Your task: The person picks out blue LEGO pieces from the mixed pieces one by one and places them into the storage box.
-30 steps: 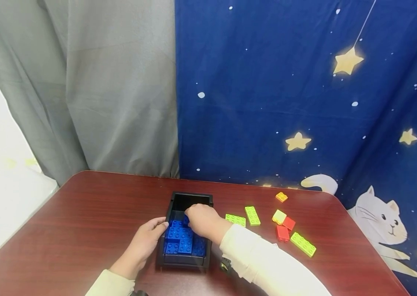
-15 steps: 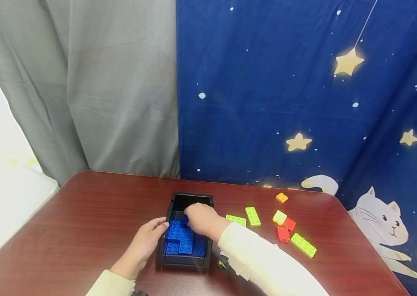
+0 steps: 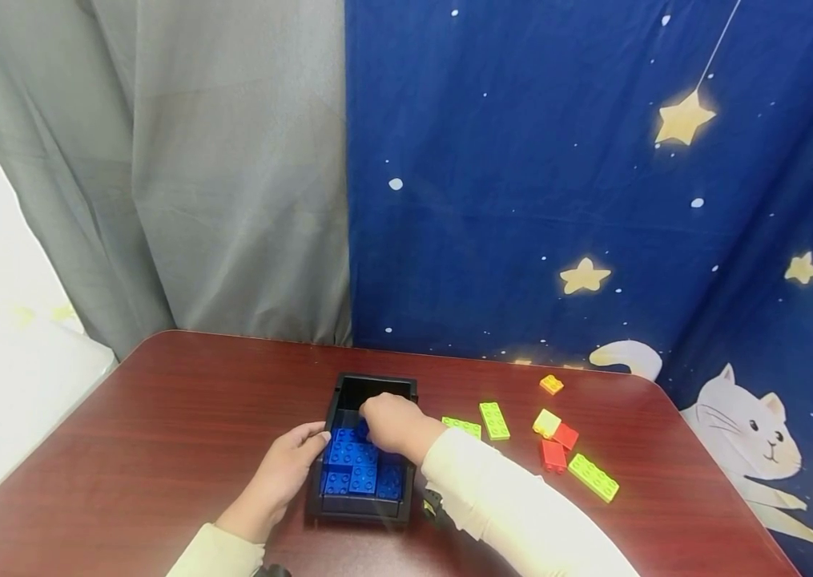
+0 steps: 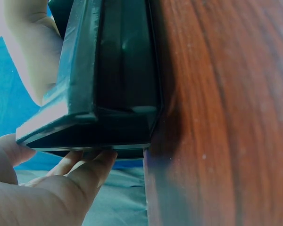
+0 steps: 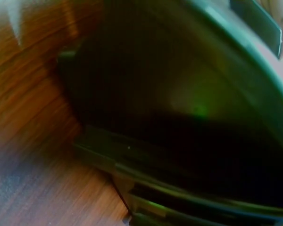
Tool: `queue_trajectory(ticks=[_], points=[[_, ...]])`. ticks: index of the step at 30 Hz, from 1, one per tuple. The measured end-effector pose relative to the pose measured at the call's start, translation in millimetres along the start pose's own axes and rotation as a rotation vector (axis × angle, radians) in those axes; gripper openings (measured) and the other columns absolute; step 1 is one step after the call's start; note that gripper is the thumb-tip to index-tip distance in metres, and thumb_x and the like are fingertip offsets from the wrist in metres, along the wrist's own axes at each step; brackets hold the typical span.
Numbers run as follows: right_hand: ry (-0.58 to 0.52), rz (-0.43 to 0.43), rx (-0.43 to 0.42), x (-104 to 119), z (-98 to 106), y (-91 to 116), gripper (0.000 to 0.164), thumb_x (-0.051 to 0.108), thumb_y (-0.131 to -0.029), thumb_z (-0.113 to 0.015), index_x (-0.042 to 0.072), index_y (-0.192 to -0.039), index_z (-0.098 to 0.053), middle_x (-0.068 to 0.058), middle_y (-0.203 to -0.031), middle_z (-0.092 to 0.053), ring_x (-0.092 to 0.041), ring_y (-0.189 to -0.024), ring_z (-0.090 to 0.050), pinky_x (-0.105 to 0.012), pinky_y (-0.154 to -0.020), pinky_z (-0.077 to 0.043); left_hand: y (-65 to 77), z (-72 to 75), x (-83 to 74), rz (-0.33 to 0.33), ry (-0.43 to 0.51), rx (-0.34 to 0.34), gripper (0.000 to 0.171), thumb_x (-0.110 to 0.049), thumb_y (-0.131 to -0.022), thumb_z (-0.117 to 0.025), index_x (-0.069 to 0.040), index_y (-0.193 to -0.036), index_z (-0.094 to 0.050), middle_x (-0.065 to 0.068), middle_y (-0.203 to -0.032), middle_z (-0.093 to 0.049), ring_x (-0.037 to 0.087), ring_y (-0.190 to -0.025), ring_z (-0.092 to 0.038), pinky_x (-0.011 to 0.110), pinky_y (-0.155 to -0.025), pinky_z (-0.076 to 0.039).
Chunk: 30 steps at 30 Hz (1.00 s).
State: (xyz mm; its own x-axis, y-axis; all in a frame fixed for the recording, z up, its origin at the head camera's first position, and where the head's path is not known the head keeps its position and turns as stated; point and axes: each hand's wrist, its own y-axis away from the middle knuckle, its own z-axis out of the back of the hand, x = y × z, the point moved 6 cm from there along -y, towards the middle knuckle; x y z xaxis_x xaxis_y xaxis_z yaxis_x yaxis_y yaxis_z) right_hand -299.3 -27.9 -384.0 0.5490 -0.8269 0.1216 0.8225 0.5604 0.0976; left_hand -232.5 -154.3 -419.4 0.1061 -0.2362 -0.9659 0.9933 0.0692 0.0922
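A black box (image 3: 361, 506) stands on the table with several blue toy bricks (image 3: 352, 455) inside. My left hand (image 3: 286, 466) holds its left wall. In the left wrist view, the thumb of that left hand (image 4: 61, 188) lies at the rim and the fingers touch the side of the box (image 4: 125, 61). My right hand (image 3: 397, 427) reaches into the box with bent fingers and pinches a blue brick (image 3: 362, 430) at its far part. That brick is partly hidden by the hand. The dark outer wall of the box (image 5: 179, 89) fills most of the right wrist view.
Right of the box lie green bricks (image 3: 495, 421), red bricks (image 3: 553, 456), a pale yellow brick (image 3: 546, 423) and an orange-yellow brick (image 3: 552, 385). One green brick (image 3: 461, 427) is partly behind my right sleeve. Curtains (image 3: 240, 176) hang behind the wooden table (image 3: 233, 393).
My right wrist has shifted very slightly left, with its hand still at the same blue brick. My left hand stays on the box.
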Motion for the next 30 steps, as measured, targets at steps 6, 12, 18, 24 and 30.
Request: queue_trajectory(ticks=[6,12,18,24,30], points=[[0.019,0.009,0.034,1.9,-4.0,-0.7,0.019,0.017,-0.09,-0.067,0.012,-0.107,-0.074,-0.003,-0.1,-0.072,-0.014,-0.081,-0.066,-0.032,-0.078,-0.057,0.0,-1.0,2.4,0.009,0.017,-0.001,0.042,-0.019,-0.1,-0.047,0.008,-0.132,-0.051,0.024,-0.126,-0.059,0.036,-0.121,-0.051,0.057,-0.103,-0.039],[0.031,0.002,0.042,3.4,-4.6,-0.4,0.015,0.019,-0.09,-0.067,0.013,-0.102,-0.074,-0.001,-0.095,-0.072,-0.012,-0.073,-0.063,-0.031,-0.075,-0.058,0.9,-1.0,3.0,0.006,0.016,0.005,0.042,-0.019,-0.1,-0.047,0.009,-0.131,-0.052,0.024,-0.125,-0.059,0.036,-0.12,-0.052,0.057,-0.102,-0.04],[-0.009,-0.022,0.026,1.6,-2.4,-1.1,0.015,0.02,-0.089,-0.068,0.011,-0.1,-0.074,-0.003,-0.091,-0.072,-0.013,-0.066,-0.058,-0.032,-0.069,-0.058,0.8,-0.7,1.3,0.0,0.018,-0.005,0.041,-0.019,-0.1,-0.048,0.008,-0.131,-0.052,0.023,-0.125,-0.059,0.035,-0.118,-0.053,0.056,-0.102,-0.041],[-0.01,-0.036,0.016,-0.1,-2.3,-2.3,0.015,0.02,-0.089,-0.069,0.011,-0.1,-0.074,-0.003,-0.092,-0.072,-0.013,-0.066,-0.059,-0.033,-0.069,-0.058,-1.4,-1.0,0.8,-0.012,0.011,0.0,0.042,-0.019,-0.1,-0.048,0.009,-0.132,-0.051,0.026,-0.128,-0.057,0.038,-0.121,-0.051,0.057,-0.102,-0.04],[0.009,-0.027,0.027,0.7,-3.4,-2.9,0.015,0.021,-0.089,-0.069,0.011,-0.099,-0.074,-0.003,-0.092,-0.072,-0.013,-0.066,-0.059,-0.033,-0.069,-0.058,-2.3,-1.1,2.6,-0.008,0.011,-0.002,0.043,-0.019,-0.1,-0.048,0.01,-0.132,-0.05,0.027,-0.129,-0.056,0.039,-0.122,-0.05,0.057,-0.103,-0.039]])
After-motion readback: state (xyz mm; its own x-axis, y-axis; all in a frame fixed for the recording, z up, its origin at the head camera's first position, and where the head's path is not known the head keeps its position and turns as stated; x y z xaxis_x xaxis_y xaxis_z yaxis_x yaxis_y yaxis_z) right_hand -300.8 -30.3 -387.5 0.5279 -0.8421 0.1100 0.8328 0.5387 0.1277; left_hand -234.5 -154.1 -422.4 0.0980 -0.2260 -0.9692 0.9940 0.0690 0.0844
